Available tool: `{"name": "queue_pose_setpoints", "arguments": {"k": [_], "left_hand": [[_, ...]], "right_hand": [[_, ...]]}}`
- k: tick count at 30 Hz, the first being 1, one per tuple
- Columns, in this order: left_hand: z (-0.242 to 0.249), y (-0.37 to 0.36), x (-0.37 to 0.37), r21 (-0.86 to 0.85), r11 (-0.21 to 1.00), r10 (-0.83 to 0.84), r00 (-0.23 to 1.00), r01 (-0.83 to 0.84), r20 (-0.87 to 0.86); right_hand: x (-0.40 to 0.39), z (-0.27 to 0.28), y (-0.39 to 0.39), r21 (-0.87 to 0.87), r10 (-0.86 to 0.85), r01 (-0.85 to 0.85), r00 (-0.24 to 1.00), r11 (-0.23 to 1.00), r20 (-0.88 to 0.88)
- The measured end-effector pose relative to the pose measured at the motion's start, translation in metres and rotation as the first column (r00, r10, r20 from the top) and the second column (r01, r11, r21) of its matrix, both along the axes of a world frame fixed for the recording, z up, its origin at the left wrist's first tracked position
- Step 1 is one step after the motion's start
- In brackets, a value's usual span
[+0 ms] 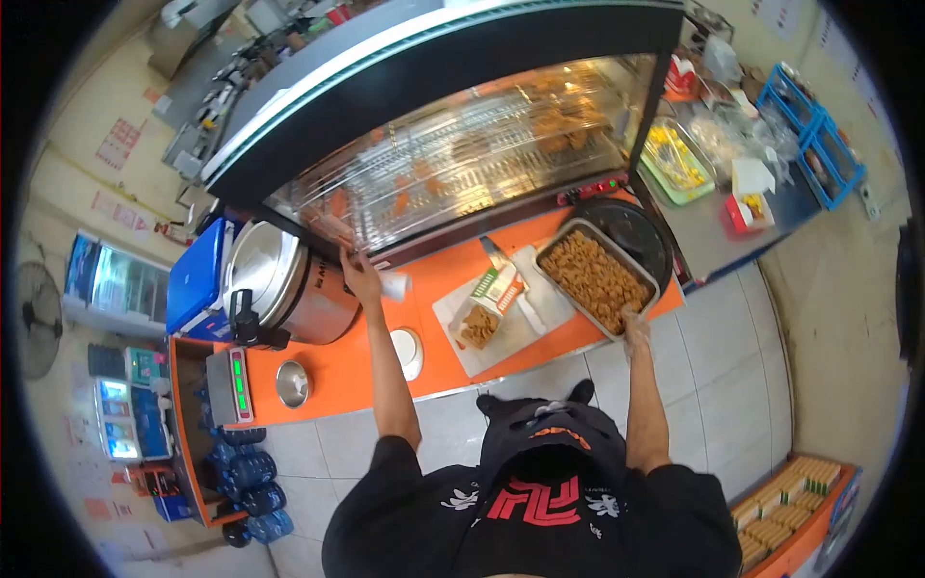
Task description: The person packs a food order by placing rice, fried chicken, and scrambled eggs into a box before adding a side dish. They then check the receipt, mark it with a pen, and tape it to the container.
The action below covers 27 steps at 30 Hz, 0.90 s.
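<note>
My left hand (360,279) reaches to the lower left corner of the glass display warmer (453,217). Its fingers look apart and seem to touch the warmer's edge. In a clear glove, my right hand (635,326) grips the near right corner of a metal tray (556,280) heaped with brown fried pieces (593,275). Between my hands, a paper food box (496,292) with similar pieces at its open end lies on a white cutting board (462,347). A knife or spatula (493,252) lies behind the box, and a white-handled utensil (530,313) beside it.
Left on the orange counter (366,371) stand a large steel pot (313,294), a scale (239,385), a metal bowl (292,383) and a white round container (407,352). A black round pan (650,241) sits behind the tray. A green-rimmed tray (674,164) rests on the right-hand table.
</note>
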<state>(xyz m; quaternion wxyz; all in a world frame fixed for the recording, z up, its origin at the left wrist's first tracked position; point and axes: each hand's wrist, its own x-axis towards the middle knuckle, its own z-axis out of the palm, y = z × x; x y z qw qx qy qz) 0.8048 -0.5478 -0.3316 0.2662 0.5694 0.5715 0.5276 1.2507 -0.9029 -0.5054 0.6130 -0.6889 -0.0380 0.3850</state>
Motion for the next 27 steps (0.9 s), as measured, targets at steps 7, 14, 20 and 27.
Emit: {"name": "queue_pose_setpoints", "arguments": {"k": [7,14,20,27], "left_hand": [[0.024,0.083,0.005,0.186,0.944,0.275,0.961,-0.272,0.014],[0.031,0.092,0.022,0.055,0.847,0.532,0.844,-0.529,-0.061],[0.049,0.065,0.053,0.121,0.951,0.289,0.957,-0.283,-0.03],[0.072,0.084,0.066,0.049,0.986,-0.169,0.935,0.161,0.313]], "right_hand": [[-0.036,0.013,-0.034,-0.098,-0.157,0.163,0.985,0.982,0.067],[-0.092,0.072,-0.111,0.159,-0.282,0.28,0.959,0.947,-0.009],[-0.138,0.121,-0.164,0.166,-0.33,0.34,0.94,0.926,-0.086],[-0.178,0.119,-0.147,0.213,-0.3,0.288,0.954,0.934,0.026]]}}
